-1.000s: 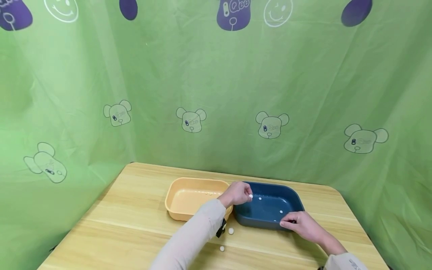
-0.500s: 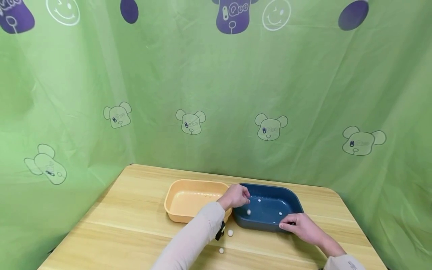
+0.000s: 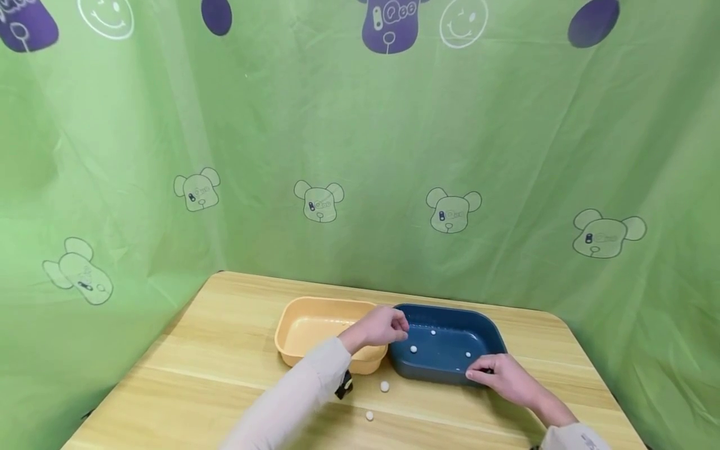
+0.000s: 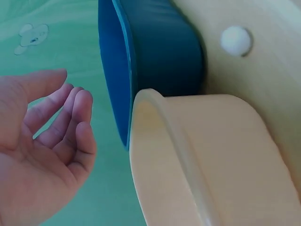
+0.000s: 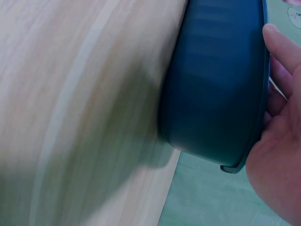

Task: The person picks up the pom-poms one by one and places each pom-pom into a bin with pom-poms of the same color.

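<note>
In the head view, my left hand [image 3: 384, 326] hovers over the right end of the yellow basin, fingertips toward the blue basin [image 3: 447, 357]. Its fingers are loosely bent with nothing between them; the left wrist view shows the bare palm [image 4: 35, 174]. Inside the blue basin lie several small white balls, one [image 3: 413, 349] near its left end and another [image 3: 468, 354] near my right hand. My right hand [image 3: 500, 377] holds the basin's near right rim. In the right wrist view the thumb [image 5: 280, 44] touches the rim, and the other fingers are partly hidden behind it.
The yellow basin [image 3: 312, 331] stands against the blue basin's left side. Two white balls, a larger one [image 3: 385, 387] and a smaller one [image 3: 369, 415], lie on the wooden table [image 3: 225, 375] in front. A green curtain [image 3: 360, 125] surrounds the table behind and at the sides.
My left hand let go of a white ball, which dropped into the blue basin and lies there. That hand has since moved left. My right hand stays at the rim.
</note>
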